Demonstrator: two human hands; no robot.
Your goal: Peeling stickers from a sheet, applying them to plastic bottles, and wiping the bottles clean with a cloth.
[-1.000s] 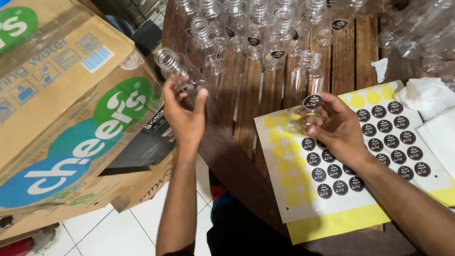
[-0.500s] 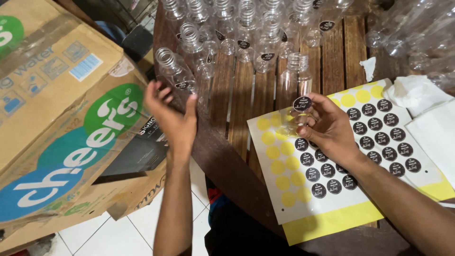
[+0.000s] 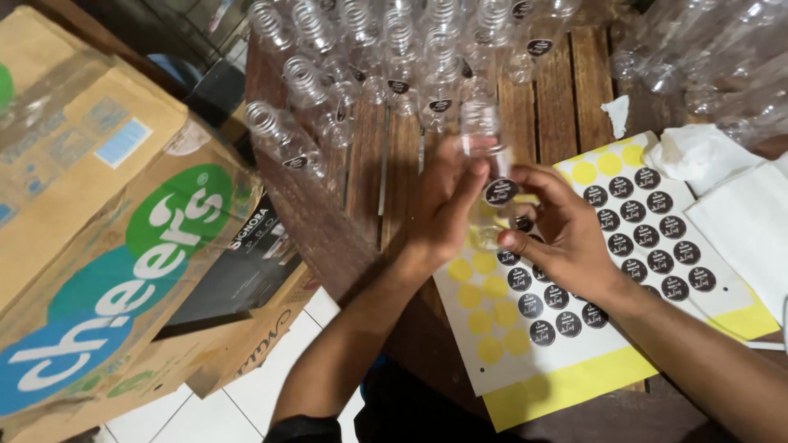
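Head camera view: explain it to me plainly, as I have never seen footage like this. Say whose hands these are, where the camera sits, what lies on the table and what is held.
There is no machine here. A camera worn on a person's head looks down at that person's own two bare hands. The left hand and the right hand meet around one clear plastic bottle, which bears a round black sticker. Under the hands lies a sticker sheet on the wooden table; it has black round stickers on the right part and bare yellow circles where stickers are gone. At the far side stand many clear empty bottles, some already stickered. White tissue paper lies at the right. Cardboard boxes are stacked at the left, beside the table.
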